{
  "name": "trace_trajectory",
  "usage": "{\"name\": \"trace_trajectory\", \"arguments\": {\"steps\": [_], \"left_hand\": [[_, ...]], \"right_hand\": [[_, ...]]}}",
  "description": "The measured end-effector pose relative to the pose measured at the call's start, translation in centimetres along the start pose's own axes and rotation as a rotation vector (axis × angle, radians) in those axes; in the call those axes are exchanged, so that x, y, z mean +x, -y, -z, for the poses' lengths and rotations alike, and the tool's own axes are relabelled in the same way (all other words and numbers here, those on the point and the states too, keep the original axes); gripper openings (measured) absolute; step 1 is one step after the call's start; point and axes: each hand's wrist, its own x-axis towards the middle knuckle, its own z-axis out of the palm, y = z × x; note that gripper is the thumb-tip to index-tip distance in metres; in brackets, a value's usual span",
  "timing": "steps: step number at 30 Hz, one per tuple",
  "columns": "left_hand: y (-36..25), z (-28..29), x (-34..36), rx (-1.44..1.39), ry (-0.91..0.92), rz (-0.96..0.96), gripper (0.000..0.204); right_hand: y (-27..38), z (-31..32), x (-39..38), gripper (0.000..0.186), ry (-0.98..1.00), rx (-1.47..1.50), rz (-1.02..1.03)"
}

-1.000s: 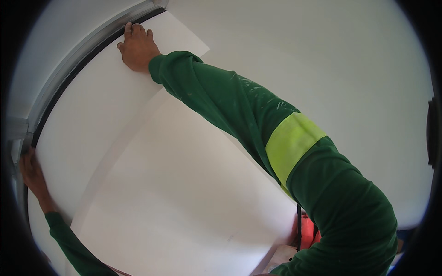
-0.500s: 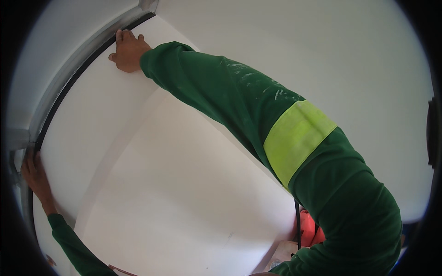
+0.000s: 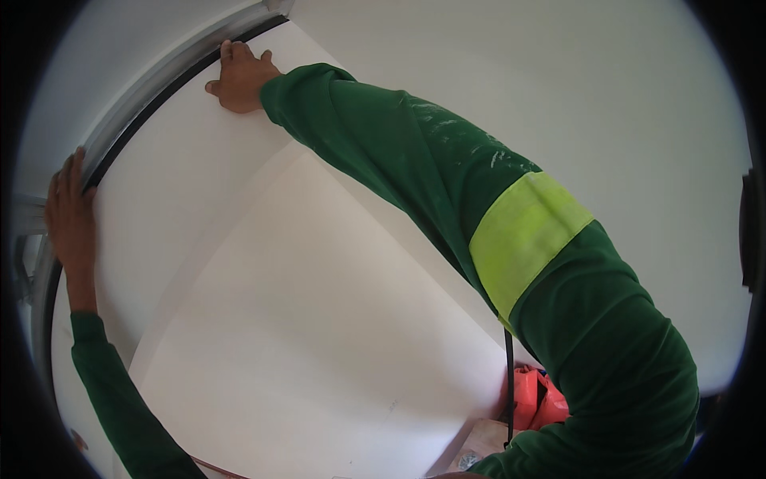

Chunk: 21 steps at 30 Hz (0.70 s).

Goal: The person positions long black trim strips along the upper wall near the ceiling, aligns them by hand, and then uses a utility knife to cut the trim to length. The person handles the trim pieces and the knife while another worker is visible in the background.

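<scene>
A long black strip point(image 3: 142, 120) runs along the edge between a large white surface point(image 3: 159, 176) and a grey metal frame point(image 3: 120, 108). My right hand point(image 3: 242, 78) rests at the upper part of this edge, its fingertips on the strip and its thumb and fingers spread. Lower on the left, my left hand point(image 3: 72, 219) lies over the strip and frame with its fingers stretched upward, the thumb side toward the white surface. Neither hand shows anything gripped. Both arms wear green sleeves, the right one with a yellow-green band and white smears.
A plain pale wall point(image 3: 558, 104) fills the right side. Red bags or cloth point(image 3: 527, 399) sit at the lower right beside a thin dark cord point(image 3: 510, 383) and a tan box-like thing point(image 3: 485, 441). A dark object point(image 3: 748, 231) is at the far right rim.
My left hand has moved up along the edge, and its fingers now reach higher over the frame. The right hand stays at the strip; the view has shifted slightly.
</scene>
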Motion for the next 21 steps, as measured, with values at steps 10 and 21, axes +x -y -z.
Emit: {"name": "trace_trajectory", "arguments": {"steps": [10, 21], "left_hand": [[-4.0, -0.6, 5.1, -0.362, 0.250, 0.112, 0.068], [-4.7, -0.4, 4.6, -0.356, 0.173, 0.109, 0.067]], "right_hand": [[-1.1, 0.9, -0.4, 0.091, 0.087, 0.063, 0.008], [-2.2, -1.4, 0.2, 0.091, -0.016, 0.037, 0.064]]}}
